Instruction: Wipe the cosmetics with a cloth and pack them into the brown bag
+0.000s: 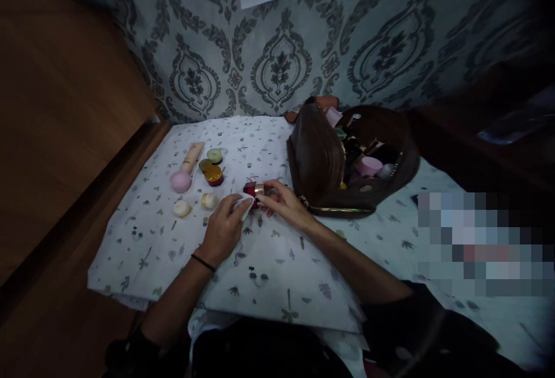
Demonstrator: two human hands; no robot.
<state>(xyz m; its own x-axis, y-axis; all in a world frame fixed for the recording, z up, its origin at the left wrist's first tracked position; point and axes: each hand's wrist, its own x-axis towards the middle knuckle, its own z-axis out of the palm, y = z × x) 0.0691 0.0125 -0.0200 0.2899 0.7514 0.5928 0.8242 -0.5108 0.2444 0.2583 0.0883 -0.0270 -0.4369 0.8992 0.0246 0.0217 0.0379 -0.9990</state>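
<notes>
My right hand [281,202] grips a small red bottle [250,188] by its shiny copper-coloured cap end; it looks like a perfume bottle. Pinched in my left hand [225,222] is a white wipe [248,203], pressed against the bottle's near side. My fingers cover part of the bottle. Left of my hands lie a cream jar with a gold band [210,200], another small cream jar [182,208], a gold-topped jar [213,175], a greenish round jar [214,156], a pink rounded item [180,181] and a peach tube [192,157].
An unzipped brown bag [318,152] full of cosmetics, with a pink jar [368,165] showing inside, stands right of my hands. Patterned white cloth [173,256] covers the surface. A patterned wall [281,71] rises behind, and a wooden panel [65,112] stands at the left.
</notes>
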